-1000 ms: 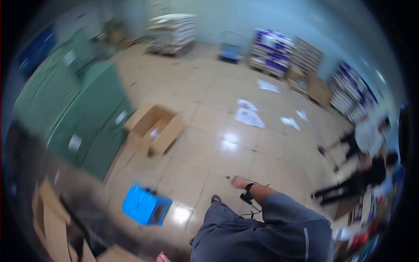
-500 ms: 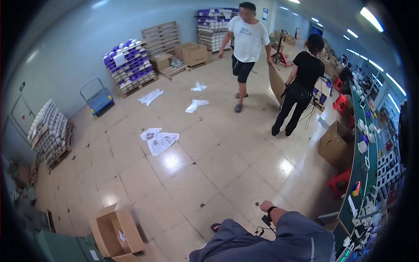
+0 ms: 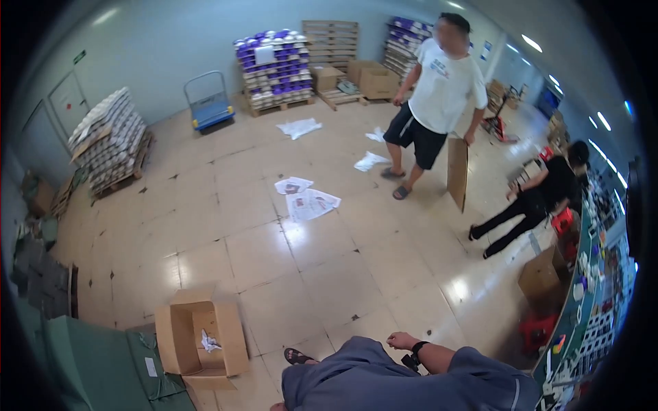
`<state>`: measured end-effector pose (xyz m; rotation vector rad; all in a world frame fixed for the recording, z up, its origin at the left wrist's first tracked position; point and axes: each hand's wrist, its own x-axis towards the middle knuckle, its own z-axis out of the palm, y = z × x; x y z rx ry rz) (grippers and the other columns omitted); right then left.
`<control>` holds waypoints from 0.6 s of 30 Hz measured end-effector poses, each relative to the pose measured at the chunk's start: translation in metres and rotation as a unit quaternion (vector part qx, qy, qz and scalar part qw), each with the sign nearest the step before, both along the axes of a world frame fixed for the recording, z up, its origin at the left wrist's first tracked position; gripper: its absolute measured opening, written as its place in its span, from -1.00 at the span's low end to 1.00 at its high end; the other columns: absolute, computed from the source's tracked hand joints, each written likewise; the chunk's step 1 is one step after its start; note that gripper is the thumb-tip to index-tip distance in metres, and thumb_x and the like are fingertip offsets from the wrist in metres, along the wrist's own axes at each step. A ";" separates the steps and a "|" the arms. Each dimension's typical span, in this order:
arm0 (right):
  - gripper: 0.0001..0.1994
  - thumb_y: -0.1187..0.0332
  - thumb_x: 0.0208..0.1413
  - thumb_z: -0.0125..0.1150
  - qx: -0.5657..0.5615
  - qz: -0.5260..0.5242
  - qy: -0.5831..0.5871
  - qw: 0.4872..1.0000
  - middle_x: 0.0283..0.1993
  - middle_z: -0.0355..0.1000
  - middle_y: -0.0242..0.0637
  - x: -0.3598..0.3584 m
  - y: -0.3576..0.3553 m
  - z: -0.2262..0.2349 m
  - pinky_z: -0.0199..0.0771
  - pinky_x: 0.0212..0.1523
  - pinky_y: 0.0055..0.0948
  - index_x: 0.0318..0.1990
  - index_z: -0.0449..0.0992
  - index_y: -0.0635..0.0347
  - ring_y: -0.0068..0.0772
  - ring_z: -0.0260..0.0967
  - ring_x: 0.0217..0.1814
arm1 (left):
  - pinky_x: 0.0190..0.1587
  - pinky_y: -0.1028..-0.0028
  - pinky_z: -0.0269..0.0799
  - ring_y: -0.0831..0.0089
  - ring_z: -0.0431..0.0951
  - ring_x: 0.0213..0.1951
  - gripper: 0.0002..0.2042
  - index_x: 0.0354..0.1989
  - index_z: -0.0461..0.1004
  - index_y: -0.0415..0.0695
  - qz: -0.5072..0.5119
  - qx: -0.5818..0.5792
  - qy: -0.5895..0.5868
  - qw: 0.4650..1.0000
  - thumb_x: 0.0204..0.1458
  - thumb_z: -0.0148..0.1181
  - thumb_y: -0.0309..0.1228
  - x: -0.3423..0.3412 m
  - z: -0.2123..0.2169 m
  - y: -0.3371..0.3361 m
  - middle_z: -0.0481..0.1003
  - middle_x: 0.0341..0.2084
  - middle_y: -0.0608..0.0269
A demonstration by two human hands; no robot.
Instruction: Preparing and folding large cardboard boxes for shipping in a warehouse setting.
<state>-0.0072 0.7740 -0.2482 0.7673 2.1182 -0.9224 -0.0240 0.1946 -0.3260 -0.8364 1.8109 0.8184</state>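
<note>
right hand point(image 3: 401, 340) loosely curled together above tiled floor point(image 3: 281, 312); left hand point(image 3: 277, 407) at lower edge, grip cannot be determined.

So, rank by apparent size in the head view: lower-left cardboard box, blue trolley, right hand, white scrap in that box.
1. Cardboard box
2. Blue trolley
3. Right hand and white scrap: too alike to rank.

Loaded pallets point(image 3: 284, 83), a trolley point(image 3: 211, 114) and a workbench point(image 3: 566, 316) suggest a factory.
</note>
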 end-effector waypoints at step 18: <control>-0.77 0.28 0.21 0.09 -0.026 0.043 -0.056 0.997 -0.45 0.55 -0.27 -0.261 0.028 -0.075 0.53 -0.45 -0.33 -0.30 0.60 0.23 -0.39 0.51 -0.48 | -0.18 0.33 0.55 0.34 0.67 -0.37 -0.69 -0.34 0.64 -0.20 0.038 -0.086 0.167 0.981 0.13 0.04 -0.24 -0.195 -0.008 -0.023 0.66 -0.43 0.15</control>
